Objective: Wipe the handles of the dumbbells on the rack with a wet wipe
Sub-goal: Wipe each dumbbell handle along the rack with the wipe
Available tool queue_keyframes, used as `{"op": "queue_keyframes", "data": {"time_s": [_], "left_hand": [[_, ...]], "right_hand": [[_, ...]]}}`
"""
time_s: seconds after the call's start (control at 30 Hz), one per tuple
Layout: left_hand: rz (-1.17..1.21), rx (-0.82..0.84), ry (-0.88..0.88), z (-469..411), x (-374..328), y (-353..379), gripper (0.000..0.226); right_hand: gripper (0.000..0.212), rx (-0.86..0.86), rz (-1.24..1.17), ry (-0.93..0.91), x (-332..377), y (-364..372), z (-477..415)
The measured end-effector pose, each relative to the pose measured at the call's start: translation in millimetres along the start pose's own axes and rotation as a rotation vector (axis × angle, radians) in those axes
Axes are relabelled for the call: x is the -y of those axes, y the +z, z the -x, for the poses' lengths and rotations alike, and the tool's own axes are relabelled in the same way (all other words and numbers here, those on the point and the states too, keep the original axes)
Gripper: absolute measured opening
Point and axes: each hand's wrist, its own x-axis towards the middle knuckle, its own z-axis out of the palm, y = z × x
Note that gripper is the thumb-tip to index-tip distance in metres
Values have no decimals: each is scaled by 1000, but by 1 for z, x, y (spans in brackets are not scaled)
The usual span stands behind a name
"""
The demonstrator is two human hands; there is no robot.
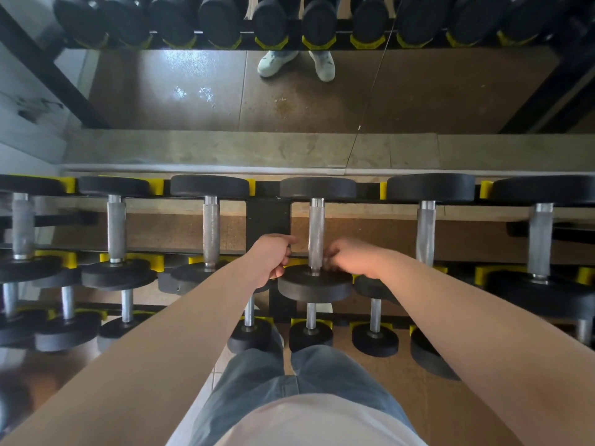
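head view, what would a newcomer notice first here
Mid-frame, the left hand and right hand flank one knurled handle on the top row of the rack. Black dumbbells in yellow cradles line it across the frame. Above, a mirror reflects pale shoes.

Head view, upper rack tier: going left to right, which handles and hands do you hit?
first handle → second handle → third handle → left hand → fourth handle → right hand → fifth handle → sixth handle
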Motion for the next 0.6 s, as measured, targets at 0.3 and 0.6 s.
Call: {"op": "queue_keyframes", "data": {"time_s": [0.3,0.6], "left_hand": [[-17,0,17,5,-2,-3,17],[-107,-12,5,-7,3,3,29]], "right_hand": [[21,-354,-1318,-36,26,-15,-13],[18,-303,-58,-39,-2,29,22]]}}
